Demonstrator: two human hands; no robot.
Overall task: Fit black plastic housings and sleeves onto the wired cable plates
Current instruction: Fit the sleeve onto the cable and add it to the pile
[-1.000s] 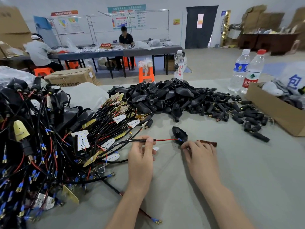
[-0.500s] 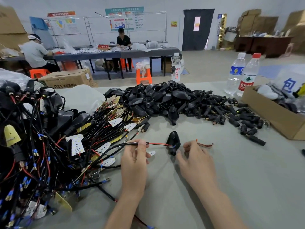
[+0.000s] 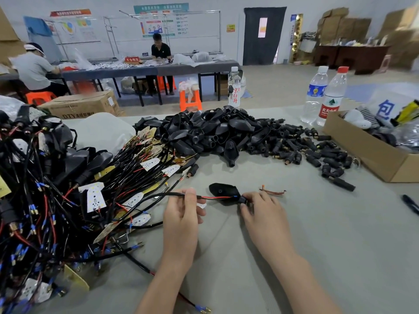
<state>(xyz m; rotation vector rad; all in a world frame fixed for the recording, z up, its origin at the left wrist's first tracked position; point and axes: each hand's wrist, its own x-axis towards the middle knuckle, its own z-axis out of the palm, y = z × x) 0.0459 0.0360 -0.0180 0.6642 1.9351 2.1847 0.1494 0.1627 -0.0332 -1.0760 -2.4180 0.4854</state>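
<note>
The left hand (image 3: 181, 214) is pinching a thin black cable (image 3: 158, 196), and the right hand (image 3: 263, 214) is gripping the matte teardrop-shaped housing (image 3: 223, 191) by its narrow neck; a pile (image 3: 215, 132) of such shells is lying behind.

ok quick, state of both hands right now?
Left hand: closed, pinching the black cable.
Right hand: closed, pinching the narrow end of the black housing.

Far wall (image 3: 231, 10): pale, hung with posters (image 3: 158, 21).
Doorway (image 3: 260, 35): dark curtain.
Floor (image 3: 272, 87): beige.
Far bench (image 3: 158, 70): grey, two people (image 3: 161, 49) seated.
Far right: stacked cardboard boxes (image 3: 340, 26).
</note>
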